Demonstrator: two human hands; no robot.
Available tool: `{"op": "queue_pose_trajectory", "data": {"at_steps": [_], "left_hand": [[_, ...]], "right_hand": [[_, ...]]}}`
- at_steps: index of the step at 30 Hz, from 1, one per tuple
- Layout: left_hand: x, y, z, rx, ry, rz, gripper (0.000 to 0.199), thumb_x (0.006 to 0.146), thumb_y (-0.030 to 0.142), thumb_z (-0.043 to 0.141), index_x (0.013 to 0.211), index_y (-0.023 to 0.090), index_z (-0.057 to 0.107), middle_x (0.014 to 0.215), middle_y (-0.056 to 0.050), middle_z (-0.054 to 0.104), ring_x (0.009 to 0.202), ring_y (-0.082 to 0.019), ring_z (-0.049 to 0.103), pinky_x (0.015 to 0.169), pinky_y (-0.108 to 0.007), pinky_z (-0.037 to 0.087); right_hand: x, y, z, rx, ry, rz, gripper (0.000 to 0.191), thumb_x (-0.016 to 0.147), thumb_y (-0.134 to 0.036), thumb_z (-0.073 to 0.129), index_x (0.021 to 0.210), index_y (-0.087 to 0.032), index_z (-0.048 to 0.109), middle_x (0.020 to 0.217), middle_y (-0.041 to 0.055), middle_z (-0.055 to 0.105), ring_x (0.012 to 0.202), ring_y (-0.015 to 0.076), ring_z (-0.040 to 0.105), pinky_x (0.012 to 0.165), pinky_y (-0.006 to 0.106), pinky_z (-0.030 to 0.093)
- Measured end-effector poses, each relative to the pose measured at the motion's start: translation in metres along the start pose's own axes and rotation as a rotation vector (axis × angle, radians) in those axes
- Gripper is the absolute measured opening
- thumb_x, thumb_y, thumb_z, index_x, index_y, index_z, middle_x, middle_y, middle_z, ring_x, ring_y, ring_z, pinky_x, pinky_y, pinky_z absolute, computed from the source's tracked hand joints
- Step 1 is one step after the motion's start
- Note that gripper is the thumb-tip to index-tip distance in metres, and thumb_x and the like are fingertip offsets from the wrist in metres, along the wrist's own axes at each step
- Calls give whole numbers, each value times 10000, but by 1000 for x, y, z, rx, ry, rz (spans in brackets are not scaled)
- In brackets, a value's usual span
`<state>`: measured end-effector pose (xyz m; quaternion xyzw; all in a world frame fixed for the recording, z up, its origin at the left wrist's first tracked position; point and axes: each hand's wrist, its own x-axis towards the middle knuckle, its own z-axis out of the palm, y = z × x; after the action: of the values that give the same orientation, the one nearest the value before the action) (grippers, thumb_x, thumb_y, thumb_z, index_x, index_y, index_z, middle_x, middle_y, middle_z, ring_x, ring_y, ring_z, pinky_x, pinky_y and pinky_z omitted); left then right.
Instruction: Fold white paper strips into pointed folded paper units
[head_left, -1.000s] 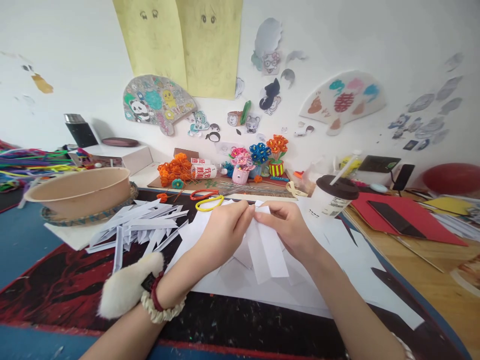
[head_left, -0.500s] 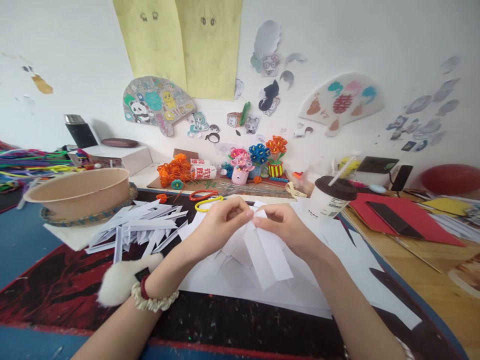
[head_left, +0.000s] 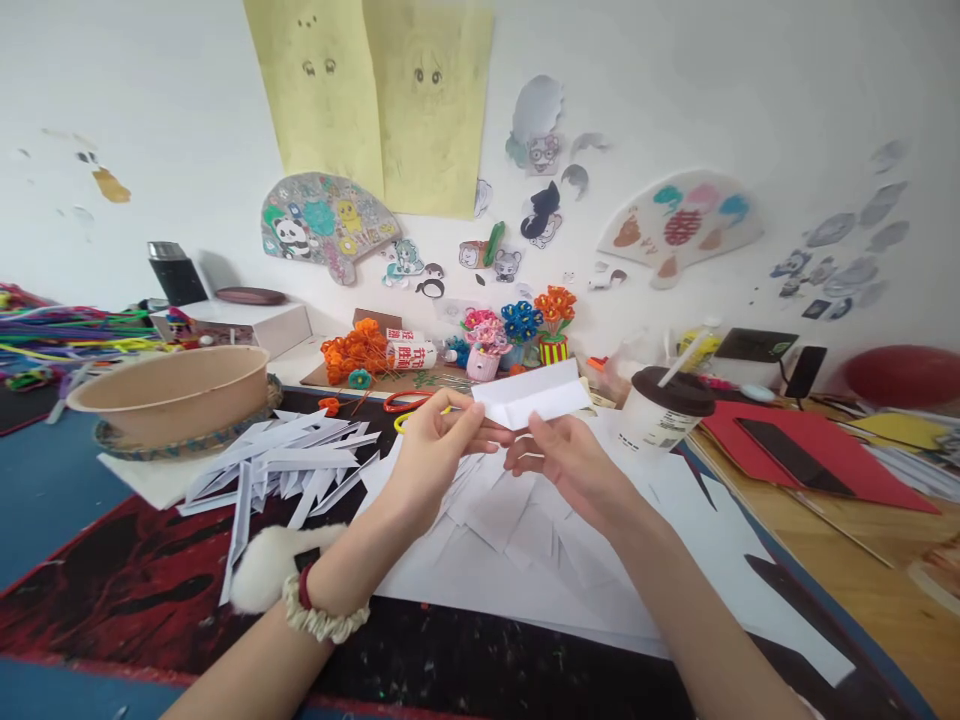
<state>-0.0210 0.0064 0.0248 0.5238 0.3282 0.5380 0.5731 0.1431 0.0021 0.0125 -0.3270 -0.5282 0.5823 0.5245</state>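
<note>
A creased white paper strip [head_left: 544, 392] is held up over the middle of the table, lying roughly crosswise. My left hand [head_left: 442, 445] pinches its left end between thumb and fingers. My right hand [head_left: 566, 455] grips its lower edge near the middle, thumb on top and fingers curled beneath. Below both hands, loose white paper pieces [head_left: 517, 520] overlap on larger white sheets [head_left: 600, 600]. To the left lies a heap of folded white strips [head_left: 300, 455].
A beige basin [head_left: 172, 390] stands at the left, and a lidded cup with a straw [head_left: 664, 410] at the right. Yellow-handled and red-handled items, orange flowers [head_left: 360, 350] and small flower pots [head_left: 553, 345] stand behind. A white fluffy item [head_left: 262, 575] lies beside my left forearm.
The strip has swung from hanging down toward me to lying crosswise above my fingers. Both hands have turned and moved slightly lower in view, with the whole scene shifted down a little.
</note>
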Motion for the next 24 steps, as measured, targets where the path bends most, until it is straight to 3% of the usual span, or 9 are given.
{"op": "queue_pose_trajectory", "data": {"at_steps": [5, 7, 10, 14, 17, 20, 24], "left_hand": [[-4, -8, 7, 192, -10, 89, 189, 853, 270, 610, 748, 167, 492, 676, -8, 655, 574, -91, 578, 495, -174, 438], [-4, -10, 8, 246, -76, 66, 180, 846, 272, 610, 747, 160, 511, 688, -10, 648, 541, -78, 534, 475, -175, 412], [-6, -10, 9, 266, -168, 22, 152, 846, 267, 592, 764, 149, 541, 689, -12, 638, 526, -75, 510, 484, -187, 412], [-7, -10, 10, 255, -112, 19, 126, 841, 243, 588, 774, 152, 532, 678, -5, 627, 525, -75, 497, 483, -188, 399], [-6, -12, 8, 307, -131, 50, 136, 864, 263, 564, 785, 161, 520, 669, -2, 621, 519, -84, 500, 474, -194, 397], [-3, -12, 3, 536, -113, 205, 99, 847, 226, 590, 897, 168, 528, 745, -3, 632, 555, -99, 542, 498, -209, 426], [0, -9, -7, 983, 15, 696, 378, 828, 76, 569, 1170, 211, 482, 1030, -36, 630, 658, -102, 572, 582, -231, 450]], "right_hand": [[1, 2, -3, -113, 197, -69, 237, 724, -376, 792, 711, -152, 713, 655, 37, 679, 591, 133, 598, 568, 260, 473], [1, 1, -6, -119, 234, -84, 255, 736, -376, 781, 648, -149, 706, 606, 29, 664, 560, 119, 587, 549, 248, 459], [2, 0, -9, -74, 224, -100, 196, 743, -353, 780, 724, -162, 740, 631, 14, 673, 582, 106, 595, 585, 238, 474], [1, 0, -7, -65, 172, -87, 175, 734, -331, 787, 781, -164, 762, 729, 42, 719, 673, 132, 643, 684, 268, 515], [1, 0, -6, -97, 165, -76, 195, 748, -342, 767, 705, -152, 749, 688, 49, 709, 627, 140, 639, 645, 282, 514], [1, -1, -7, -133, 230, -107, 194, 741, -322, 767, 646, -157, 728, 634, 32, 684, 573, 128, 610, 581, 266, 483], [1, -5, -11, -175, 258, -159, 179, 734, -281, 759, 607, -162, 716, 574, 15, 644, 544, 119, 567, 529, 252, 430]]}}
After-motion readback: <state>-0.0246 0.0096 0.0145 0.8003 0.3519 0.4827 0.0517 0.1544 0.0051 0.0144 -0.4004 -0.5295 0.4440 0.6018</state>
